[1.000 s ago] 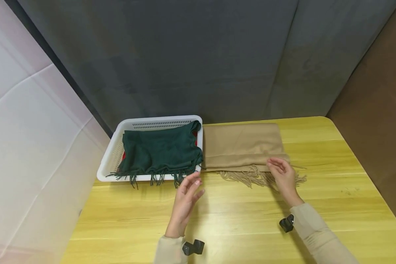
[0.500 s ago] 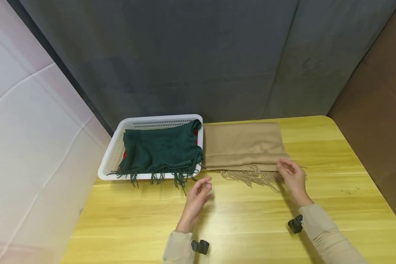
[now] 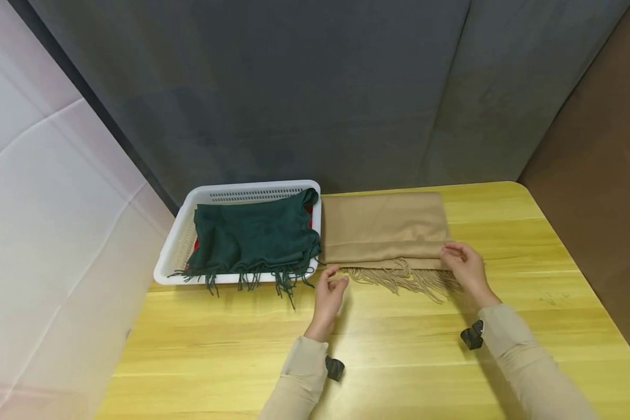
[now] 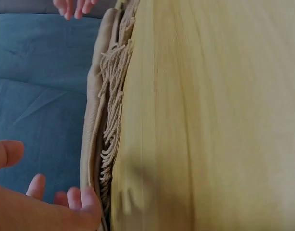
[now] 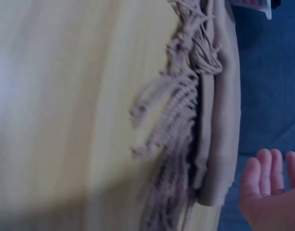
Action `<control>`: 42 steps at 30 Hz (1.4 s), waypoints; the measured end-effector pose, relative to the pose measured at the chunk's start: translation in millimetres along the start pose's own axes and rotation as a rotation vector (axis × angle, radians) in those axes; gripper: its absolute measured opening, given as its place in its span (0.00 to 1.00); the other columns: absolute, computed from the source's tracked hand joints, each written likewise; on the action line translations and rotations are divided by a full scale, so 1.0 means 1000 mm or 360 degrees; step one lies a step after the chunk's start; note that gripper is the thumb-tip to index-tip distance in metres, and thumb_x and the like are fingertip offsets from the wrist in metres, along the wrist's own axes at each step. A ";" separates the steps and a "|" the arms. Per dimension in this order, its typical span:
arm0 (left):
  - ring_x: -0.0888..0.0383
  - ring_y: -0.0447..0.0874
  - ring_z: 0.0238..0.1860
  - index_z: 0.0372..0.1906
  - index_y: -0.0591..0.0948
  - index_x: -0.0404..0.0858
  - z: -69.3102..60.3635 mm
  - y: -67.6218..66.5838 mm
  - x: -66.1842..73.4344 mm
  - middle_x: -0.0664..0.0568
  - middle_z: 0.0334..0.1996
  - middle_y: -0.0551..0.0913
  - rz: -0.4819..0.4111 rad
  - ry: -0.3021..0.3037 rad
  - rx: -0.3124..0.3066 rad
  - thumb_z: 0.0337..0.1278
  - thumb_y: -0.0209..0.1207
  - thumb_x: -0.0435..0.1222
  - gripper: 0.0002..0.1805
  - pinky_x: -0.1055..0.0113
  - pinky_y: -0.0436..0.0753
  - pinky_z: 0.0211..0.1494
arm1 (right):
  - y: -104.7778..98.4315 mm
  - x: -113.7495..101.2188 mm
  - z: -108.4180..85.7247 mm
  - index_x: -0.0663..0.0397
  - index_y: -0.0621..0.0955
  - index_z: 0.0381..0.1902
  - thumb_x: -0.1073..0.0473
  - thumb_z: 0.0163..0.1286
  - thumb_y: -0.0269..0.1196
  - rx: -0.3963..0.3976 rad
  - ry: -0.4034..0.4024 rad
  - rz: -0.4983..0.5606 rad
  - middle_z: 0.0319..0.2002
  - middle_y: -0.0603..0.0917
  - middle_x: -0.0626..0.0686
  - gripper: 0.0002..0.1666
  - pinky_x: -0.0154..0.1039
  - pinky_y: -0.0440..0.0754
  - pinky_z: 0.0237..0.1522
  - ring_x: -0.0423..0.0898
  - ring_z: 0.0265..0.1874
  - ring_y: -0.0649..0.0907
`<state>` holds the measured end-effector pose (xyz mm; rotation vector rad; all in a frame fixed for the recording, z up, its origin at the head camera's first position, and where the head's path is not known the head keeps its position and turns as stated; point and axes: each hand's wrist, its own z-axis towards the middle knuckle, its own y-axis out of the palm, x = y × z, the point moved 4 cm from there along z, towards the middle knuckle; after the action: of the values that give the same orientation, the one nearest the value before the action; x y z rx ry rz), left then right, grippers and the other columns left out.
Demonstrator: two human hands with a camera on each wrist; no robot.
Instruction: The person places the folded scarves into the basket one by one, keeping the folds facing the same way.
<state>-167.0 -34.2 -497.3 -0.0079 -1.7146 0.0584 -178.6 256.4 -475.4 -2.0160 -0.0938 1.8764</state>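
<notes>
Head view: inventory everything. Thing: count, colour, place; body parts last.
Wood-grain table: 1, yellow, foreground
Rectangular perforated plastic basket: 1, white, table's back left
Fringed cloth scarf: 1, dark green, in basket, fringe over front rim
Item beneath it: count unclear, red, mostly hidden
Folded fringed cloth scarf: 1, tan, right of basket
Cloth backdrop: 1, dark grey, behind table
Side panels: 2, white left, brown right
Blocky devices: 2, black, one per cuff
Sleeves: 2, beige, foreground
Left grip: 1, bare hand, near tan scarf's left front
Right grip: 1, bare hand, near its right front corner
</notes>
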 end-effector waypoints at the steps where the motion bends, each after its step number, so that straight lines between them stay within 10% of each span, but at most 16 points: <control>1: 0.55 0.64 0.40 0.55 0.67 0.32 0.002 0.000 0.001 0.39 0.53 0.63 0.0026 0.0018 0.0036 0.56 0.53 0.33 0.21 0.64 0.68 0.39 | -0.001 -0.001 0.003 0.68 0.67 0.56 0.57 0.65 0.54 -0.0047 0.0018 -0.0016 0.49 0.73 0.62 0.26 0.24 0.71 0.38 0.26 0.35 0.71; 7: 0.43 0.60 0.56 0.56 0.65 0.30 0.018 0.001 0.007 0.39 0.55 0.65 0.0133 0.0121 0.0105 0.54 0.53 0.31 0.24 0.51 0.63 0.55 | -0.005 -0.002 0.018 0.65 0.62 0.61 0.50 0.65 0.53 -0.0231 0.0118 -0.0015 0.54 0.67 0.64 0.33 0.45 0.70 0.47 0.36 0.39 0.71; 15: 0.44 0.59 0.60 0.61 0.60 0.34 0.033 0.006 0.013 0.40 0.60 0.62 0.0409 0.0096 0.0095 0.56 0.53 0.35 0.28 0.51 0.62 0.58 | -0.008 0.002 0.031 0.68 0.60 0.61 0.56 0.66 0.52 -0.0257 0.0115 -0.0070 0.53 0.65 0.65 0.31 0.47 0.69 0.48 0.49 0.46 0.70; 31: 0.39 0.74 0.39 0.60 0.59 0.37 0.060 0.015 0.004 0.40 0.56 0.67 0.0664 0.0095 0.0241 0.54 0.50 0.36 0.28 0.50 0.70 0.44 | -0.005 0.015 0.043 0.69 0.54 0.64 0.59 0.65 0.53 -0.0301 0.0255 -0.0005 0.60 0.56 0.69 0.35 0.53 0.62 0.56 0.63 0.58 0.60; 42: 0.37 0.68 0.50 0.64 0.56 0.45 0.096 0.013 -0.053 0.41 0.57 0.66 0.0777 0.0109 0.0344 0.54 0.49 0.45 0.32 0.47 0.58 0.55 | -0.005 0.028 0.046 0.72 0.47 0.65 0.55 0.65 0.51 -0.0318 0.0350 -0.0116 0.63 0.49 0.71 0.40 0.55 0.59 0.57 0.64 0.61 0.55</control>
<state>-254.7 -27.0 -564.3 -0.2647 -1.5970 0.5978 -219.7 280.1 -501.8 -2.3055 -0.3014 1.6458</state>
